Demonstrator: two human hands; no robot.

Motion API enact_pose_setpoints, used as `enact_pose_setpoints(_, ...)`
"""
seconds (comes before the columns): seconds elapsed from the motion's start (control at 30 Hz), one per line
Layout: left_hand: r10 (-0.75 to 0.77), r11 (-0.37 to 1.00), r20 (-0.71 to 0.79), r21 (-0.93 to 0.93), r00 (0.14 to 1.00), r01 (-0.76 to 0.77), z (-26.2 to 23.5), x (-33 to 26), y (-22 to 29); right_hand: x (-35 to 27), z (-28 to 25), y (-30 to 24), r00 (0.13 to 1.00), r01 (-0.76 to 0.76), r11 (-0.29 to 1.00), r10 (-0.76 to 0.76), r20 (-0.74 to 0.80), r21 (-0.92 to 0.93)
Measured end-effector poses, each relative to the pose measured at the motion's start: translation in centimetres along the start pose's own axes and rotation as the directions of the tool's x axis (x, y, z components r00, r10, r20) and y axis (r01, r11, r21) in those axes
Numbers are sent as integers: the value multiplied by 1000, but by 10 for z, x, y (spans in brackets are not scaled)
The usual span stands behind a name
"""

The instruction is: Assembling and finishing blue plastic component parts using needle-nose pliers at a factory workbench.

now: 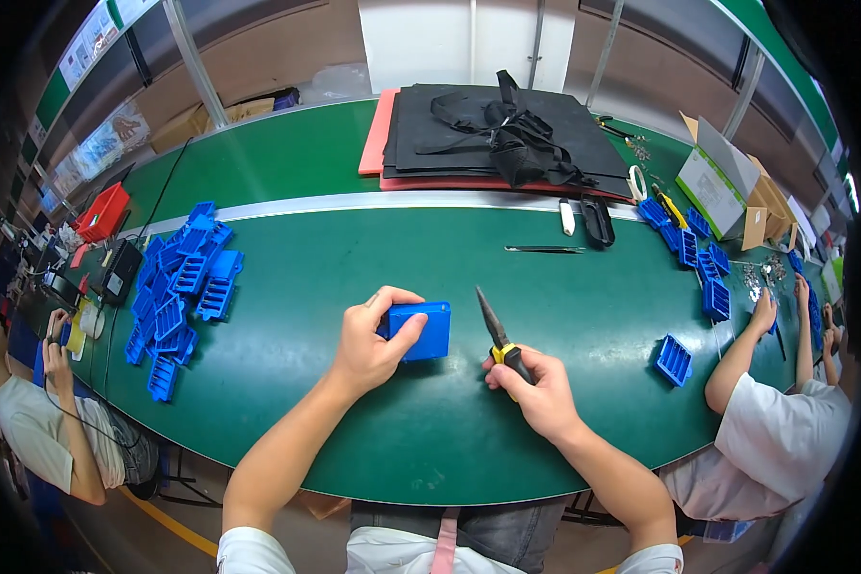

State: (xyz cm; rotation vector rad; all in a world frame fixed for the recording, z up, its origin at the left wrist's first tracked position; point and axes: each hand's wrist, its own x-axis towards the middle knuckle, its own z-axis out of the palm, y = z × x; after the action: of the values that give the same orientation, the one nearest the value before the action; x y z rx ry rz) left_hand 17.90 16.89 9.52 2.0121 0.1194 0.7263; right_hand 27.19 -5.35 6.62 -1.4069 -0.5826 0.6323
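My left hand grips a blue plastic box over the middle of the green table, thumb across its face and fingers behind. To its right, my right hand is closed around the handles of long-nose pliers with yellow and black grips. The dark jaws point up and away, apart from the box; they look closed. A heap of blue slotted plastic boxes lies to the left of my left hand. A single blue slotted box rests on the table to the right of my right hand.
Tweezers, a white tool and a black case lie beyond my hands. Black sheets with straps are stacked at the back. More blue boxes and a carton stand right. People sit at both sides; a red bin is left.
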Motion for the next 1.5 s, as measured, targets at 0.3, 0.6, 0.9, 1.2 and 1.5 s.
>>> enact_pose_setpoints(0.3,-113,964,102,-232,988,134,31,-17,24,-3,18,-12,997,70,979,-62,-45,190)
enact_pose_setpoints(0.6,-252,882,119,-381,960,279,43,-21,18,2,17,-4,987,159,982,-155,-43,98)
enact_pose_setpoints(0.9,-257,616,279,-690,925,379,36,-20,8,-3,12,-6,975,219,974,-221,-31,-59)
enact_pose_setpoints(1.2,-162,884,328,-371,930,285,33,-15,8,5,1,-7,988,145,989,-143,-54,40)
enact_pose_setpoints(1.5,133,989,-52,-57,990,-135,19,-7,3,3,-11,-11,983,91,994,-80,-163,59)
